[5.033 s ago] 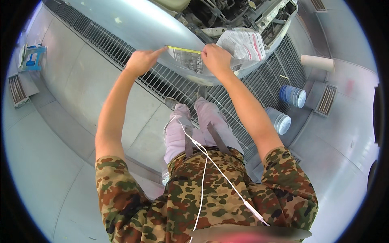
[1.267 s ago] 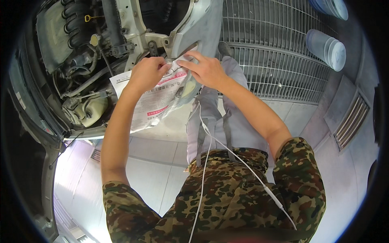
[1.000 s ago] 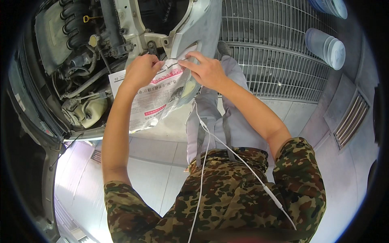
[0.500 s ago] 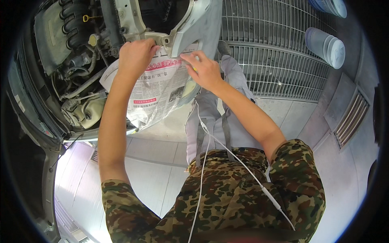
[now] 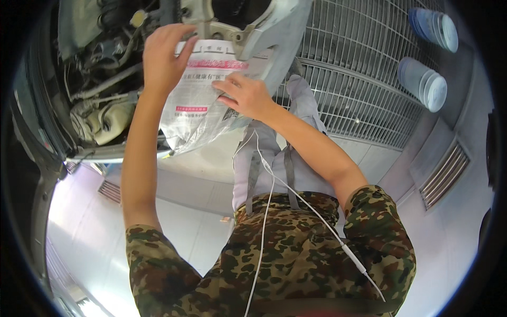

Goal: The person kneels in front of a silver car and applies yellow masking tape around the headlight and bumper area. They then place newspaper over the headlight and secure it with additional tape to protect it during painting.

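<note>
A sheet of newspaper [image 5: 193, 98] with a red headline hangs against the car's bare front body panel [image 5: 282, 45], its lower part creased and covered with thin clear film. My left hand [image 5: 165, 61] is at its upper left edge, thumb and curled fingers around the paper; the fingertips are partly hidden. Lower and to the right, my right hand [image 5: 244, 96] lies on the sheet with its fingers stretched out and slightly apart. Just above the paper's top edge is a metal bracket [image 5: 240, 38] with a hole.
The engine bay with hoses and a cream-coloured reservoir [image 5: 113, 122] lies on the left. A metal floor grating [image 5: 348, 79] runs to the right, with blue-white buckets [image 5: 422, 82] near the wall vent [image 5: 443, 177]. A white cable [image 5: 311, 208] hangs down my front.
My right hand has moved left and down from the panel's edge onto the middle of the newspaper. My left hand has shifted up and left along the top edge. The view has shifted slightly.
</note>
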`<state>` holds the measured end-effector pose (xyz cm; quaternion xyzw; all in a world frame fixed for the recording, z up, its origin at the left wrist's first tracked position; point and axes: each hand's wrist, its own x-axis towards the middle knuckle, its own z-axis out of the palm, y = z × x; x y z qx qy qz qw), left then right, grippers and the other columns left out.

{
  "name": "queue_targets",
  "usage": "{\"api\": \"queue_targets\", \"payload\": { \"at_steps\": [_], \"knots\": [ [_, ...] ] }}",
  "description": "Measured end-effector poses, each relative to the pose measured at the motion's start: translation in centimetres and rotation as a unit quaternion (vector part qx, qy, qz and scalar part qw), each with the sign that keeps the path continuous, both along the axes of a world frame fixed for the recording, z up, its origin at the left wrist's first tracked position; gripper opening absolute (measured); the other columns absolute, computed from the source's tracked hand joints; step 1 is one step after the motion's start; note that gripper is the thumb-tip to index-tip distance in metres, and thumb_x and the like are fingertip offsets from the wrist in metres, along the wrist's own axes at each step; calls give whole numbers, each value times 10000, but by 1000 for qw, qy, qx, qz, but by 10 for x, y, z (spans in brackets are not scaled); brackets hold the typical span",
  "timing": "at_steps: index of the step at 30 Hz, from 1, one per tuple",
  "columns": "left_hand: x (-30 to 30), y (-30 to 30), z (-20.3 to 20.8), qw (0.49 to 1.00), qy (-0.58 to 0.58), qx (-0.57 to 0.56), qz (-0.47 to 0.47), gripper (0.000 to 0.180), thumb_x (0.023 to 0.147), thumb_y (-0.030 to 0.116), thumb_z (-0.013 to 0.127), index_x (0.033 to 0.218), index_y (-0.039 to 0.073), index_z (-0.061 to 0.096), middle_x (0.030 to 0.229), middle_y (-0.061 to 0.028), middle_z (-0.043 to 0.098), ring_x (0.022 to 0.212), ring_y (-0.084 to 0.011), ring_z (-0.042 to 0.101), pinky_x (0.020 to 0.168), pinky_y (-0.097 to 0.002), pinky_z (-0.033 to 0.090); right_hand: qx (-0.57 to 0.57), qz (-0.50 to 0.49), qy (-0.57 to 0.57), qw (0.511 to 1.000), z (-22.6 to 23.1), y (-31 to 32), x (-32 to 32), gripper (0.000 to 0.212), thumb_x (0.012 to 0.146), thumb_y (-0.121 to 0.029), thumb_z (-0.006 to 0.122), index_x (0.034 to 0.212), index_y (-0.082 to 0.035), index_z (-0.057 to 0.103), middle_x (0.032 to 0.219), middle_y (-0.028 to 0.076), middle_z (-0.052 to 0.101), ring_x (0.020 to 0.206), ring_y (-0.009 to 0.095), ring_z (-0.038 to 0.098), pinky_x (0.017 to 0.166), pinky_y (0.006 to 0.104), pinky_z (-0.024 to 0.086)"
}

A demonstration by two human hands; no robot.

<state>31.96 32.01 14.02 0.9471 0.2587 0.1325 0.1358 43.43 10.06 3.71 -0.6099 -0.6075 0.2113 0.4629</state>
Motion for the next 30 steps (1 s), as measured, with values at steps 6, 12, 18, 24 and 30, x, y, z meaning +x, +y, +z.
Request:
{"api": "queue_targets", "payload": {
  "at_steps": [6,12,18,24,30],
  "knots": [
    [-159,-85,36,924,-86,-73,366,154,986,123,745,1106,26,746,1019,-76,752,869,-195,665,805,-324,535,-8,69,-20,997,12,6,-3,441,798,-217,869,1209,-206,709,966,13,648,754,215,688,616,349,563],
    [-238,-142,16,883,-72,-172,431,138,969,130,762,1056,23,750,959,-137,738,835,-266,686,784,-352,550,31,146,-64,987,27,4,-25,357,792,-211,911,1096,-156,733,961,30,693,668,216,681,574,340,549],
    [-235,-120,0,897,89,-275,335,288,949,329,757,979,43,778,881,-85,748,831,-254,687,778,-354,524,36,215,-100,971,39,0,-58,276,786,-203,907,902,-127,668,825,10,666,617,218,657,509,342,505],
    [-227,-110,1,884,76,-344,307,268,952,355,724,957,91,770,873,-63,762,858,-291,719,772,-418,545,11,227,-99,969,44,1,-74,282,797,-143,923,836,-99,648,745,37,669,567,178,646,493,304,483],
    [-212,-106,-16,898,71,-319,293,236,954,333,715,934,101,755,872,-61,761,886,-304,723,773,-455,547,28,156,-102,982,39,6,-80,287,799,-177,927,857,-121,651,730,4,676,541,155,646,466,298,462]
  ]
}}
